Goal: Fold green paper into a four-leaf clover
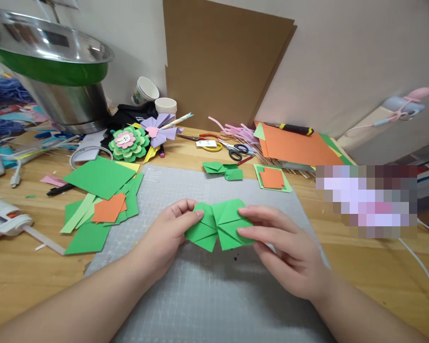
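Observation:
Above the grey cutting mat (pixel 207 305) I hold a folded green paper piece (pixel 232 224) made of two creased halves joined at the middle. My left hand (pixel 171 228) pinches its left half, thumb on top and fingers mostly behind. On the right half rest two fingers of my right hand (pixel 286 247), with the thumb beneath its lower edge. A second folded green paper shape (pixel 223 170) lies at the mat's far edge. To its right sits a small stack of orange and green paper squares (pixel 272 178).
Green paper sheets (pixel 99 177) and orange scraps (pixel 110 208) lie at left, beside a white glue gun (pixel 7 216). Scissors (pixel 236 148), a paper flower (pixel 128 143), an orange sheet stack (pixel 300 145) with a utility knife (pixel 291 128), and a metal bowl (pixel 50 43) stand behind.

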The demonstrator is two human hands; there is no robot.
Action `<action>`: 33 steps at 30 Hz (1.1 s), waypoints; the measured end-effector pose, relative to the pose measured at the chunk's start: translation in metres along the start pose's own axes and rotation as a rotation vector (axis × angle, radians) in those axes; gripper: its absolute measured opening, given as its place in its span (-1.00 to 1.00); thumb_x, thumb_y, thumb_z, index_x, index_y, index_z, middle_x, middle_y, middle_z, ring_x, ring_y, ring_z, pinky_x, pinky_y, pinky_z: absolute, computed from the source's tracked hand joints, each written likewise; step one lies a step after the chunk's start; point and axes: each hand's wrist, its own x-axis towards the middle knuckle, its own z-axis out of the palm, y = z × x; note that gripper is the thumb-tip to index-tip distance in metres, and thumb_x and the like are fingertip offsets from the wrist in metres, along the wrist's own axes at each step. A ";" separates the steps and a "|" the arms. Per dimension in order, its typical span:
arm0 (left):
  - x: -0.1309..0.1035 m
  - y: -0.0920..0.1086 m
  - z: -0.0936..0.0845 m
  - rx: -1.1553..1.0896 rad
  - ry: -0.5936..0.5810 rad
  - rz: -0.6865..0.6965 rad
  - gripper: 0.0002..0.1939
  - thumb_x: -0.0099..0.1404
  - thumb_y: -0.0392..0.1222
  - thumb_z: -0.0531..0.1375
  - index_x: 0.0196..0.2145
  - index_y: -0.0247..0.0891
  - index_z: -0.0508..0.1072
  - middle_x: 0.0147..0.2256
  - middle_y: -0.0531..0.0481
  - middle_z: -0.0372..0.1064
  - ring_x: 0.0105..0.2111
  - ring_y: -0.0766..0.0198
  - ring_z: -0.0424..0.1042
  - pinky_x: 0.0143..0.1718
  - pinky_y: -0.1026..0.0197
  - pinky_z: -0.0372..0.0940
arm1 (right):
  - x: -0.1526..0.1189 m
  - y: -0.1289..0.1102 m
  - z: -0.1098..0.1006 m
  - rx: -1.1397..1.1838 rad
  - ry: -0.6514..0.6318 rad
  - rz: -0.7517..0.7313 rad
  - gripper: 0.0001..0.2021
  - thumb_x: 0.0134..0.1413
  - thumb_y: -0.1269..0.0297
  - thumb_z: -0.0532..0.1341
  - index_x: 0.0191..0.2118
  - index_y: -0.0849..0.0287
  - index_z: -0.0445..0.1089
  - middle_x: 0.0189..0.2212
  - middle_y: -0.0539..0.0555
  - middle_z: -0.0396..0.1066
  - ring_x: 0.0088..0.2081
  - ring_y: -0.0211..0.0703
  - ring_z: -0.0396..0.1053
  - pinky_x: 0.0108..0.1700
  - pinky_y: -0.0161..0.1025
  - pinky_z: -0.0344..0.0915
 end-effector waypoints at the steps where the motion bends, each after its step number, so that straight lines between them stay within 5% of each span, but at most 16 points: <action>1: 0.000 0.000 0.000 0.011 -0.003 0.004 -0.82 0.14 -0.17 0.26 -0.36 -0.29 0.35 -0.50 0.09 0.35 -0.52 0.38 0.29 -0.46 0.32 0.20 | 0.001 0.002 0.001 0.038 -0.016 0.048 -0.52 0.11 0.64 0.03 0.06 0.04 0.34 0.07 0.12 0.23 0.09 -0.11 0.23 0.04 -0.18 0.26; 7: -0.004 -0.005 0.003 0.244 -0.113 0.122 -0.83 0.16 -0.17 0.26 -0.41 -0.26 0.32 -0.49 0.13 0.25 -0.48 0.41 0.21 -0.45 0.34 0.15 | 0.001 0.010 0.018 0.242 0.202 0.428 -0.88 0.16 0.41 0.16 -0.30 0.02 0.39 -0.23 0.00 0.30 -0.16 -0.22 0.30 -0.15 -0.29 0.29; 14: -0.008 -0.009 0.004 0.300 -0.175 0.135 -0.85 0.21 -0.15 0.23 -0.39 -0.26 0.33 -0.48 0.12 0.25 -0.46 0.38 0.22 -0.41 0.32 0.18 | -0.001 0.011 0.025 0.605 0.205 0.826 -0.63 0.10 0.19 0.26 0.03 -0.02 0.26 -0.01 0.07 0.29 0.02 -0.12 0.26 0.01 -0.16 0.25; 18: -0.005 -0.009 0.005 0.230 -0.154 0.086 -0.80 0.16 -0.12 0.27 -0.38 -0.27 0.34 -0.46 0.10 0.29 -0.45 0.38 0.24 -0.42 0.33 0.18 | -0.002 0.012 0.027 0.775 0.132 0.920 -0.72 0.11 0.11 0.25 -0.08 0.08 0.36 -0.19 0.07 0.38 -0.20 -0.18 0.36 -0.17 -0.20 0.31; 23: -0.004 -0.011 0.006 0.227 -0.090 0.033 -0.79 0.13 -0.12 0.29 -0.37 -0.26 0.35 -0.47 0.09 0.32 -0.48 0.38 0.25 -0.45 0.34 0.17 | 0.002 0.009 0.025 0.757 0.182 0.933 -0.77 0.05 0.15 0.28 -0.20 0.13 0.38 -0.48 -0.06 0.28 -0.47 -0.32 0.26 -0.45 -0.36 0.23; 28: -0.006 -0.012 0.009 0.227 -0.094 0.011 -0.79 0.07 -0.16 0.33 -0.44 -0.27 0.36 -0.49 0.09 0.32 -0.50 0.39 0.27 -0.48 0.35 0.19 | 0.004 0.005 0.022 0.285 0.288 0.804 -0.83 -0.01 0.25 0.28 -0.25 0.13 0.41 -0.40 0.01 0.34 -0.37 -0.21 0.30 -0.40 -0.30 0.29; 33: -0.005 -0.013 0.011 0.239 -0.138 0.002 -0.83 0.09 -0.19 0.32 -0.44 -0.27 0.38 -0.49 0.08 0.36 -0.50 0.38 0.30 -0.46 0.35 0.22 | 0.002 0.001 0.027 0.167 0.225 0.719 -0.87 0.04 0.30 0.23 -0.23 0.08 0.40 -0.34 0.00 0.38 -0.32 -0.19 0.32 -0.32 -0.26 0.29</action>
